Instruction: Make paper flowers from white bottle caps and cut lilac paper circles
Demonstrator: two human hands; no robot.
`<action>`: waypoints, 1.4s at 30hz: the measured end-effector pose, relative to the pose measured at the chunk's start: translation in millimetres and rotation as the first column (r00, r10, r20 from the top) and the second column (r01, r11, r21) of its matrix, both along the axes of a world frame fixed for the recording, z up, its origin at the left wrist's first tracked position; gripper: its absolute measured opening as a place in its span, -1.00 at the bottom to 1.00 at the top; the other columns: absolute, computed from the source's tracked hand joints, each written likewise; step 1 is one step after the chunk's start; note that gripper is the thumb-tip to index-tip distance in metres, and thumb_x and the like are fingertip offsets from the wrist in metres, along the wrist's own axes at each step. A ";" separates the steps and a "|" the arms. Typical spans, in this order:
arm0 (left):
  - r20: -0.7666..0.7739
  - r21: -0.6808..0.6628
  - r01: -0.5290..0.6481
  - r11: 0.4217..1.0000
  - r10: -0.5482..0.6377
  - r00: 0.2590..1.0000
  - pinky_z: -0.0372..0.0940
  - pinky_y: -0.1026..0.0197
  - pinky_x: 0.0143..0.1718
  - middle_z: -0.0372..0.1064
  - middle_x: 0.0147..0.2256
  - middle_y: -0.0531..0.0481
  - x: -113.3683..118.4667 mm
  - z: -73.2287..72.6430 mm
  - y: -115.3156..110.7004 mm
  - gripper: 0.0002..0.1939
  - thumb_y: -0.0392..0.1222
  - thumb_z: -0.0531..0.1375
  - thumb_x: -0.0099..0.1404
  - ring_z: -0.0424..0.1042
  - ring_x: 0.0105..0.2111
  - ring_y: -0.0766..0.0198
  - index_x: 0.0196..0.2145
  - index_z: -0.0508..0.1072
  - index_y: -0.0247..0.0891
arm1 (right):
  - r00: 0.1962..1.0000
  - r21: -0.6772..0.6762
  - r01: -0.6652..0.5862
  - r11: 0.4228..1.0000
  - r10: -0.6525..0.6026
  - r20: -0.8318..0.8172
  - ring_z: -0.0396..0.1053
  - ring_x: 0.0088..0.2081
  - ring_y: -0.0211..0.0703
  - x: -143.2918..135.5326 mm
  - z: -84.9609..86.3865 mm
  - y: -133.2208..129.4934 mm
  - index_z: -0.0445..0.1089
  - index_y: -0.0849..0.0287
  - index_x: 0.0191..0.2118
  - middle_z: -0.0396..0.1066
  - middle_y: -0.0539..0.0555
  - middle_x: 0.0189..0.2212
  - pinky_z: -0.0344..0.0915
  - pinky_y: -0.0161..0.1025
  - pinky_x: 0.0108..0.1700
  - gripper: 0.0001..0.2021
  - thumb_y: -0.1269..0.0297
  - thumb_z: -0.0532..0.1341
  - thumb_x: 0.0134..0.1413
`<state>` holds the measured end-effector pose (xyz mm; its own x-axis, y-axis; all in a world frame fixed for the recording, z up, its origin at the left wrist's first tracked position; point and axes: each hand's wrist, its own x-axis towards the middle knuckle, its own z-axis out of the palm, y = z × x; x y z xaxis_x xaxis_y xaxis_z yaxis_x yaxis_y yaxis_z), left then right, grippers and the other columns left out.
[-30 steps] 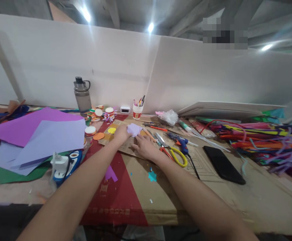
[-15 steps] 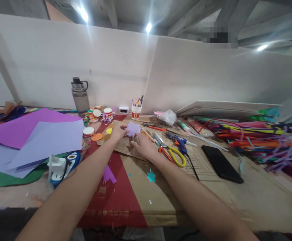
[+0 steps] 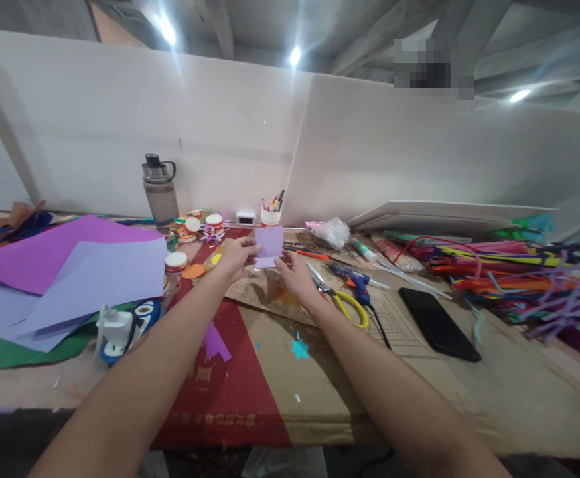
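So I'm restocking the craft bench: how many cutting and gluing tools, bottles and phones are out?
Scissors: 1
Glue gun: 1
Water bottle: 1
Phone: 1
Total: 4
Both hands hold a small lilac paper, left hand, right hand.

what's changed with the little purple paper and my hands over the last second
Both hands lifted the small lilac paper off the cardboard. A second ago it lay low and crumpled under your fingers; now it stands upright and flat, the left hand pinching its left edge and the right hand at its lower right corner. The scissors, glue gun and phone stayed put.
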<state>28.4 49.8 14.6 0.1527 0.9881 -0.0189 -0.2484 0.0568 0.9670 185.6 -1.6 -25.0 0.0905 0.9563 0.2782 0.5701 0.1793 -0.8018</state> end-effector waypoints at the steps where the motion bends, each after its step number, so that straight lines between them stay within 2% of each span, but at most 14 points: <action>1: 0.048 -0.016 -0.015 1.000 0.016 0.999 0.19 0.36 -0.54 0.34 -0.53 0.08 0.8 5.2 -1.8 -0.77 -0.35 0.33 -0.09 0.29 -0.57 0.44 -0.48 0.34 -0.29 | 0.997 0.018 -0.015 1.000 0.014 0.071 0.41 -0.11 -0.11 1.4 1.3 -0.5 0.32 0.23 0.02 0.43 0.23 -0.07 0.35 -0.13 -0.06 -0.66 0.17 -0.01 0.28; 4: 0.183 -0.036 -0.054 0.998 0.060 0.981 0.18 0.36 -0.55 0.32 -0.56 0.11 -1.1 19.8 -6.8 -0.83 -0.37 0.23 -0.05 0.27 -0.59 0.44 -0.45 0.33 -0.28 | 0.959 0.056 -0.111 0.992 0.092 0.270 0.37 -0.06 -0.10 0.5 1.4 -4.6 0.43 0.22 -0.13 0.46 0.19 -0.12 0.26 -0.12 0.05 -0.73 0.25 0.03 0.26; 6: 0.233 -0.061 -0.066 0.996 0.078 0.969 0.17 0.36 -0.56 0.32 -0.57 0.11 -5.7 26.5 -11.0 -0.85 -0.38 0.19 -0.05 0.25 -0.61 0.44 -0.44 0.33 -0.28 | 0.925 0.049 -0.199 0.979 0.171 0.340 0.32 0.03 -0.11 -5.2 -0.7 -9.2 0.43 0.22 -0.05 0.43 0.19 -0.03 0.18 -0.16 0.12 -0.74 0.29 0.11 0.21; 9: 0.240 -0.133 -0.092 0.987 0.122 0.963 0.17 0.37 -0.58 0.34 -0.59 0.08 -14.8 30.3 -19.0 -0.84 -0.40 0.14 -0.04 0.29 -0.62 0.42 -0.42 0.34 -0.30 | 0.809 0.000 -0.323 0.947 0.276 0.519 0.22 0.15 -0.07 -17.0 -2.1 -16.9 0.33 0.27 0.09 0.34 0.24 0.11 0.08 -0.14 0.20 -0.63 0.25 0.16 0.20; 12: 0.244 -0.172 -0.128 0.977 0.168 0.955 0.21 0.37 -0.57 0.35 -0.59 0.05 -23.1 27.9 -25.2 -0.80 -0.41 0.13 -0.05 0.38 -0.59 0.37 -0.37 0.36 -0.32 | 0.698 -0.049 -0.384 0.922 0.325 0.638 0.21 0.15 -0.07 -25.3 2.3 -23.3 0.38 0.27 0.01 0.36 0.24 0.08 0.03 -0.14 0.21 -0.70 0.23 0.12 0.26; 22: 0.147 -0.143 -0.210 0.967 0.230 0.962 0.17 0.39 -0.59 0.37 -0.53 0.05 -41.5 -1.5 -19.7 -0.82 -0.41 0.18 -0.01 0.43 -0.56 0.36 -0.39 0.29 -0.29 | 0.688 -0.292 -0.486 0.824 0.567 0.453 0.40 -0.40 -0.23 -20.2 48.1 -62.6 0.53 0.18 -0.35 0.51 0.06 -0.44 0.25 -0.29 -0.26 -0.64 0.16 0.05 0.30; 24: 0.121 -0.132 -0.226 0.965 0.242 0.963 0.20 0.38 -0.57 0.37 -0.54 0.06 -43.2 -5.2 -18.2 -0.82 -0.42 0.18 -0.02 0.40 -0.57 0.38 -0.41 0.30 -0.29 | 0.618 -0.489 -0.623 0.610 0.768 0.170 0.43 -0.44 -0.24 -13.8 64.9 -77.8 0.56 0.18 -0.36 0.52 0.04 -0.46 0.29 -0.31 -0.32 -0.61 0.06 0.08 0.26; 26: 0.127 -0.128 -0.218 0.968 0.234 0.964 0.22 0.37 -0.57 0.37 -0.54 0.06 -43.2 -7.0 -17.8 -0.81 -0.42 0.19 -0.04 0.36 -0.59 0.41 -0.41 0.31 -0.29 | 0.436 -0.574 -0.784 0.235 0.867 -0.241 0.49 -0.30 -0.21 -7.5 78.6 -89.3 0.57 0.18 -0.22 0.56 0.06 -0.31 0.36 -0.30 -0.20 -0.66 0.06 0.14 0.21; 28: 0.151 -0.135 -0.190 0.972 0.210 0.966 0.24 0.36 -0.58 0.37 -0.55 0.07 -41.9 -7.1 -18.5 -0.82 -0.41 0.21 -0.04 0.32 -0.61 0.42 -0.42 0.32 -0.29 | 0.402 -0.546 -0.832 0.101 0.787 -0.468 0.51 -0.22 -0.18 -3.4 85.3 -94.2 0.55 0.20 -0.18 0.55 0.09 -0.25 0.37 -0.26 -0.11 -0.66 0.03 0.22 0.13; 33: 0.175 -0.166 -0.155 0.974 0.184 0.967 0.23 0.37 -0.61 0.41 -0.52 0.06 -37.7 -3.9 -23.4 -0.79 -0.35 0.24 -0.01 0.36 -0.59 0.39 -0.35 0.36 -0.28 | 0.507 -0.596 -0.796 0.111 0.659 -0.555 0.52 -0.33 -0.21 -4.7 75.4 -86.8 0.48 0.19 -0.05 0.53 0.15 -0.16 0.41 -0.27 -0.23 -0.49 -0.04 0.35 -0.08; 36: 0.176 -0.189 -0.144 0.971 0.178 0.968 0.21 0.38 -0.61 0.44 -0.50 0.03 -35.8 -1.7 -27.3 -0.79 -0.33 0.21 0.01 0.42 -0.56 0.35 -0.32 0.37 -0.28 | 0.471 -0.613 -0.790 0.027 0.667 -0.577 0.52 -0.34 -0.22 -8.4 69.3 -84.4 0.44 0.19 0.01 0.51 0.19 -0.11 0.41 -0.28 -0.25 -0.42 -0.06 0.35 -0.10; 38: 0.161 -0.187 -0.151 0.971 0.182 0.970 0.19 0.38 -0.62 0.45 -0.48 0.02 -34.4 -1.3 -29.2 -0.78 -0.33 0.20 0.02 0.45 -0.53 0.34 -0.31 0.38 -0.28 | 0.430 -0.581 -0.814 0.026 0.699 -0.571 0.52 -0.27 -0.20 -9.1 68.9 -84.7 0.44 0.20 0.01 0.52 0.17 -0.14 0.40 -0.29 -0.20 -0.45 -0.01 0.36 -0.08; 40: 0.138 -0.161 -0.155 0.975 0.178 0.974 0.18 0.38 -0.63 0.47 -0.44 0.02 -33.2 -2.6 -29.7 -0.76 -0.32 0.21 0.02 0.46 -0.53 0.34 -0.28 0.39 -0.27 | 0.424 -0.526 -0.843 0.115 0.744 -0.517 0.50 -0.19 -0.19 -7.6 69.4 -83.8 0.45 0.20 0.00 0.52 0.15 -0.13 0.38 -0.29 -0.13 -0.51 0.06 0.36 -0.04; 42: 0.113 -0.123 -0.149 0.981 0.163 0.980 0.17 0.38 -0.64 0.48 -0.41 0.02 -32.3 -5.2 -28.5 -0.73 -0.32 0.23 0.01 0.45 -0.53 0.35 -0.25 0.41 -0.26 | 0.507 -0.467 -0.827 0.312 0.773 -0.381 0.48 -0.16 -0.21 -4.7 68.6 -79.0 0.45 0.18 -0.01 0.51 0.12 -0.11 0.37 -0.29 -0.10 -0.59 0.11 0.31 0.04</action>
